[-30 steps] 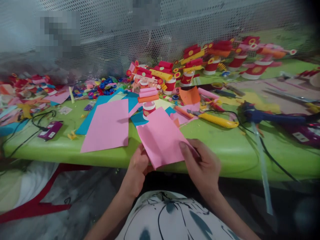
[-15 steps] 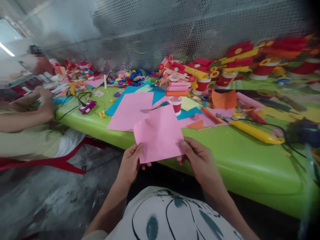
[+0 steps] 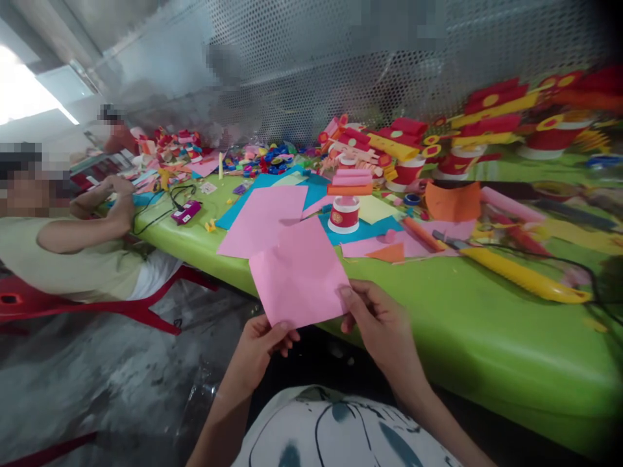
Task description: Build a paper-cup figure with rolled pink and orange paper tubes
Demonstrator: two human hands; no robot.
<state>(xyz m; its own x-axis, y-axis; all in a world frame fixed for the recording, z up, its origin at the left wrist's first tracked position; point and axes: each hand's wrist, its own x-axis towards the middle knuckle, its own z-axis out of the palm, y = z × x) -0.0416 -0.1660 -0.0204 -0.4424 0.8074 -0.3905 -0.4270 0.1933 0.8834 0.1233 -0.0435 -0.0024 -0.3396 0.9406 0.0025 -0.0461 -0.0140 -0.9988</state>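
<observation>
A square sheet of pink paper (image 3: pixel 302 275) is held up between my two hands, over the near edge of the table. My left hand (image 3: pixel 263 344) pinches its lower left corner, thumb on top. On the right edge, near the lower corner, my right hand (image 3: pixel 377 318) grips the sheet between thumb and fingers. The paper bends slightly along its left side. Behind it, a larger pink sheet (image 3: pixel 265 214) lies on blue sheets (image 3: pixel 341 235). A red and white paper cup (image 3: pixel 344 215) with rolled pink and orange pieces above it stands just beyond.
On the green table (image 3: pixel 452 311) lie a yellow utility knife (image 3: pixel 525 272), orange scraps (image 3: pixel 389 251) and a purple box (image 3: pixel 186 212) with a cable. Several red and yellow paper models (image 3: pixel 403 139) line the back. At left, a person (image 3: pixel 82 240) sits on a red chair (image 3: pixel 165 305).
My view has turned slightly left, so the table things sit further right. My left hand has slid from the sheet's left edge to its lower left corner; the right still holds.
</observation>
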